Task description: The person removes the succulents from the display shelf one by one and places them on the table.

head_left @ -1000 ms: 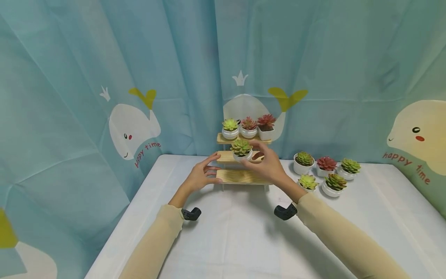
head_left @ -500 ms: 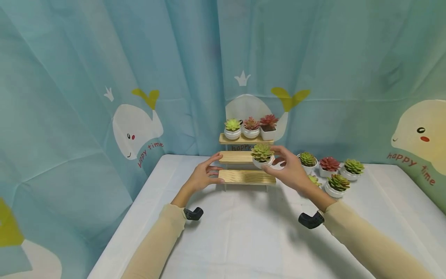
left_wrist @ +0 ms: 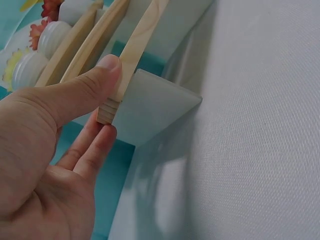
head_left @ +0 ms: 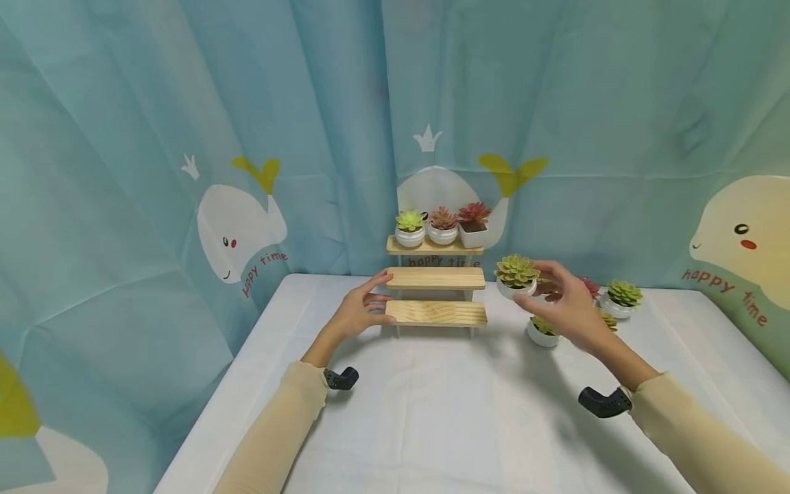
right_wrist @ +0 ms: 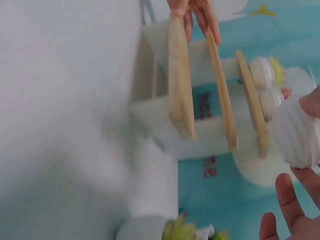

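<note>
Wooden and three-tiered, the little shelf stand (head_left: 435, 295) sits at the far middle of our white bench (head_left: 432, 425), right against the blue whale-print curtain (head_left: 185, 137). Our left hand (head_left: 361, 310) steadies it at its nine o'clock end: in the left wrist view the thumb (left_wrist: 85, 90) presses on top of the lowest plank's end while the fingers (left_wrist: 95, 147) curl beneath it, so the hand pinches that plank. The middle and lowest planks are bare. On the top plank stand three small potted succulents (head_left: 441, 228), one green and two reddish, in a row touching or nearly touching.

Our right hand (head_left: 570, 309) is at the stand's three o'clock, clear of the planks and raised above the bench. Its fingers are wrapped round a white ribbed pot holding a yellow-green succulent (head_left: 516, 274), the thumb on the near side; the right wrist view shows the pot's ribbed wall (right_wrist: 297, 135) against the fingertips. Just beyond and beneath that hand, a loose cluster of more potted succulents (head_left: 620, 296) rests on the bench at about two o'clock, partly hidden by the hand.
</note>
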The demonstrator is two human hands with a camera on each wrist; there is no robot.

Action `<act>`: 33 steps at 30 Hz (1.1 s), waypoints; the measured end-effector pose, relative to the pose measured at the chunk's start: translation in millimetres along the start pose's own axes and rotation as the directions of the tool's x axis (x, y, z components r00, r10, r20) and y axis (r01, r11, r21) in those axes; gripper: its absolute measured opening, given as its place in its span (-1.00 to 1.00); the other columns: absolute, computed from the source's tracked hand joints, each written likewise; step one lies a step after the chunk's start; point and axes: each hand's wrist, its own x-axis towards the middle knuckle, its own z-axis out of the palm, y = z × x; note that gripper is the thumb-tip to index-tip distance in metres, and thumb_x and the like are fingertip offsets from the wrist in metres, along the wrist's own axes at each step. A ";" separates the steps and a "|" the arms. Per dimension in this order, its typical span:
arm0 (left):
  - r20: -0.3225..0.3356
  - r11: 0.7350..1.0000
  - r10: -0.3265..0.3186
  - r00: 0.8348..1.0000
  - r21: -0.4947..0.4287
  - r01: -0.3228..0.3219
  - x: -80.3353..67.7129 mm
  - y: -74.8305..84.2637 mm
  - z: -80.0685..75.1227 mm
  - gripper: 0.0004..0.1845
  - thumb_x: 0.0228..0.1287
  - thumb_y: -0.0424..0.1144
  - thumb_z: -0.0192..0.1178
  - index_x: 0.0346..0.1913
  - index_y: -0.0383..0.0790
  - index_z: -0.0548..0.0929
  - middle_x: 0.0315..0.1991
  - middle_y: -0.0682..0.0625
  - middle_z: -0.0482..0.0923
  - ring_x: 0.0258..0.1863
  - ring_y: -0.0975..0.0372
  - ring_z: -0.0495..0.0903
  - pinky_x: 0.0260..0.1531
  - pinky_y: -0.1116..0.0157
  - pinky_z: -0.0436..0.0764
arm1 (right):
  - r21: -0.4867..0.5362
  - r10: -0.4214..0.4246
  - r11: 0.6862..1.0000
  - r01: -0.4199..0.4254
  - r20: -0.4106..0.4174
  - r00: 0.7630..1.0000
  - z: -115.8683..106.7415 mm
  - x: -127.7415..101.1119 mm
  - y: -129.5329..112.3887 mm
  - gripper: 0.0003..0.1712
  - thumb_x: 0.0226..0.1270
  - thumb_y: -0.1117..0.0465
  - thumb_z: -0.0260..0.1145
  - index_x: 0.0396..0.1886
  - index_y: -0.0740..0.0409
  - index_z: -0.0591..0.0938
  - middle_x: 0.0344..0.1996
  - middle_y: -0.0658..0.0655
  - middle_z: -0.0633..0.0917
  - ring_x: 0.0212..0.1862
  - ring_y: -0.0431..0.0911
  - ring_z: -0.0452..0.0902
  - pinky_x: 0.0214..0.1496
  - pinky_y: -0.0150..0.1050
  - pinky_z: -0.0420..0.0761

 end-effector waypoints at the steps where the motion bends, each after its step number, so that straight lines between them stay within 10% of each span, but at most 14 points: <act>1: 0.001 1.000 0.001 1.000 -0.002 -0.001 -0.1 0.2 -0.1 -0.02 0.08 -0.49 0.53 0.58 -0.08 0.32 0.65 0.11 0.03 0.31 -0.07 0.52 0.27 0.03 0.60 | -0.009 0.001 1.000 -0.001 -0.009 1.000 -3.6 -1.9 2.2 -0.20 0.36 -0.05 0.48 0.46 0.12 0.39 0.24 0.27 0.61 -0.06 -0.08 0.58 -0.06 -0.30 0.59; 11: -0.001 1.000 0.002 1.000 0.017 -0.002 0.9 -1.9 0.0 -0.02 0.09 -0.48 0.53 0.58 -0.07 0.32 0.65 0.10 0.03 0.30 -0.03 0.54 0.23 0.12 0.64 | -0.010 0.053 0.998 -0.054 -0.080 0.995 -42.8 -19.4 22.2 -0.20 0.35 0.05 0.50 0.45 0.21 0.37 -0.13 0.08 0.65 -0.16 -0.35 0.55 -0.28 -0.55 0.56; 33: 0.002 1.000 0.014 1.000 0.013 -0.014 -0.1 -0.9 -0.9 -0.02 0.09 -0.48 0.53 0.58 -0.09 0.31 0.65 0.10 0.02 0.30 -0.03 0.54 0.23 0.14 0.64 | -0.025 0.156 0.986 -0.162 -0.178 0.972 -98.2 -52.6 75.1 -0.16 0.38 0.09 0.47 0.51 0.25 0.30 -0.11 -0.53 0.47 -0.21 -0.59 0.47 -0.36 -0.61 0.55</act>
